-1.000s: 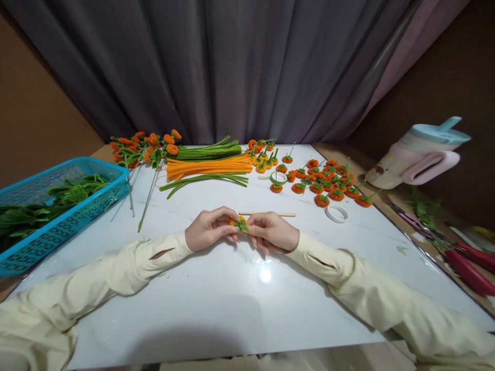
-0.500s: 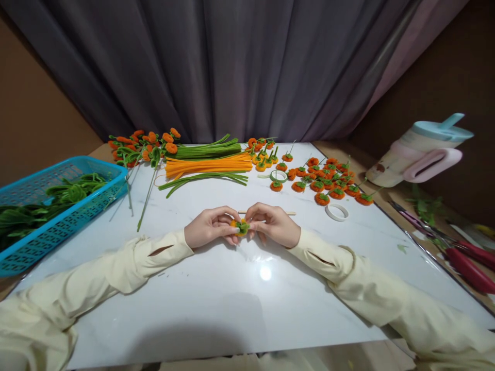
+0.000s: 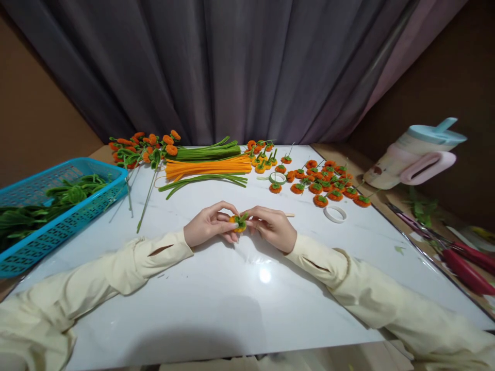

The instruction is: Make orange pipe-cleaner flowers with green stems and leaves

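A small yellow-orange pumpkin-like piece [image 3: 237, 224] with a green top is between my hands above the white table [image 3: 201, 309]. My left hand [image 3: 212, 223] pinches its left side between thumb and fingers. From the right, my right hand [image 3: 273, 226] has its thumb and fingertips closed at the green top. A thin wooden stick [image 3: 290, 215] shows behind my right hand, mostly hidden by it. Farther back lie orange fuzzy stems [image 3: 209, 167] and green fuzzy stems [image 3: 211, 152].
At the left stands a blue basket [image 3: 83, 203] of green pieces. Many orange pumpkin-like pieces [image 3: 317, 187] sit back right, near a white tape roll [image 3: 334, 214]. A tumbler [image 3: 410, 159] and red-handled pliers [image 3: 467, 270] are on the right. Orange flowers [image 3: 170, 140] lie back left.
The yellow-orange piece has tilted so its green top points up and right. My right hand has shifted slightly left, its fingers now reaching over the green top.
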{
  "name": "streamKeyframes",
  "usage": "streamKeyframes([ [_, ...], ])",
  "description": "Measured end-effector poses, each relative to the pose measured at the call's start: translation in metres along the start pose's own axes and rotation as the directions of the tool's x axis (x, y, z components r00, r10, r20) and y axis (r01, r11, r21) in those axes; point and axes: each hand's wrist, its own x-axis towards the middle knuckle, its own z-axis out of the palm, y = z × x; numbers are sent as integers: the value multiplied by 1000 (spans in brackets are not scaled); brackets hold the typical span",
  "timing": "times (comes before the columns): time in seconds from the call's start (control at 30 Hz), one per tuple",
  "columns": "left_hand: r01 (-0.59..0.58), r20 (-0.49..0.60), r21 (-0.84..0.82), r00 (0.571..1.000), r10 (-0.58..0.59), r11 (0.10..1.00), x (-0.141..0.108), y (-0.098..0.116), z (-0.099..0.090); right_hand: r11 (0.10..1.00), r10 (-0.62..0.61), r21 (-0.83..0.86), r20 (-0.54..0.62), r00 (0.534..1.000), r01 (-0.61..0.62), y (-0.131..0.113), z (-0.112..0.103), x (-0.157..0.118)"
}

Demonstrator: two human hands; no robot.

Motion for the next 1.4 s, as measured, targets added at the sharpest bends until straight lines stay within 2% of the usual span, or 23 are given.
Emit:
streamKeyframes([
  [0.17,-25,-26,-22,999,25,999,-1,0,0,985,-137,-108,-17,990,135,-2,-2,-1],
  [0.23,-27,-49,-22,998,26,999,-1,1,1,954,-202,-233,-37,979,188,-2,-1,-4],
  [0.3,-23,-74,-14,997,22,1000,0,3,1,866,-302,-427,-34,953,260,-3,-1,-7],
  [0.4,-21,-101,-1,995,21,1000,0,3,2,669,-443,-643,59,895,373,-3,0,-9],
  [0.57,-28,-125,9,992,29,1000,-1,2,5,430,-511,-775,214,833,463,-1,1,-8],
  [0.67,-49,-150,10,987,50,999,-2,1,7,337,-521,-806,271,810,486,-1,3,-8],
  [0.8,-105,-193,22,975,107,994,-2,-1,10,289,-509,-812,319,800,507,-7,5,-7],
  [0.97,-129,-225,99,963,148,987,-4,-6,12,294,-521,-807,314,794,512,-10,10,-7],
  [1.17,-117,-230,129,962,144,985,-5,-7,12,305,-510,-792,333,793,529,-10,12,-6],
  [1.4,-82,-206,57,974,93,995,-3,-4,11,246,-457,-806,393,798,538,-14,5,-6],
])
